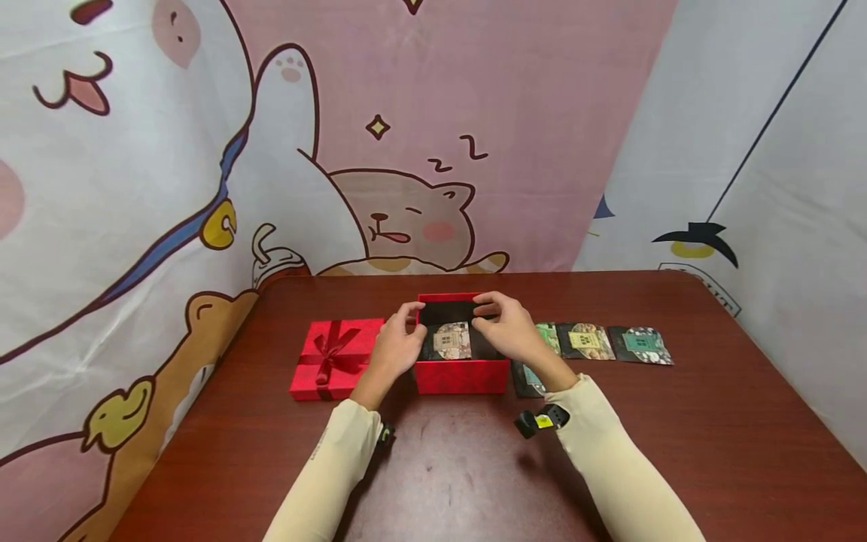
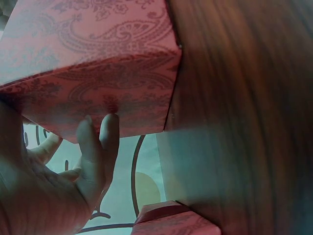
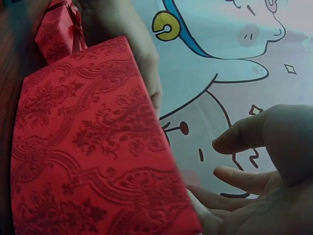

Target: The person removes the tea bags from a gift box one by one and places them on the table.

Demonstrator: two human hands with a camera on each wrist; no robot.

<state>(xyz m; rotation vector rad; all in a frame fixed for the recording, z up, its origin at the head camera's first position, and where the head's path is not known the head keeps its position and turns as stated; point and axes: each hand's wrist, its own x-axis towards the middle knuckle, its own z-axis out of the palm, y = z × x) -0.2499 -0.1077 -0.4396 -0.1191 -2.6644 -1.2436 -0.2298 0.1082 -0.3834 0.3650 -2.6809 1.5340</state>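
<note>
A red patterned gift box (image 1: 462, 378) stands lidless on the table, dark inside. In it lies a black packet with a beige label (image 1: 451, 341). My left hand (image 1: 398, 339) is at the box's left rim; in the left wrist view its extended fingers (image 2: 110, 134) reach up to the patterned side wall. My right hand (image 1: 509, 327) is over the right rim, its fingertips above the dark interior. The right wrist view shows its thumb and fingers apart, with nothing between them. Part of the interior is hidden by the right hand.
The red lid with a dark ribbon bow (image 1: 333, 354) lies left of the box. To the right are packets with green (image 1: 549, 336), yellow (image 1: 585, 341) and teal (image 1: 640, 344) labels; another packet (image 1: 531, 380) is partly under the right forearm's outline. A cartoon cloth hangs behind.
</note>
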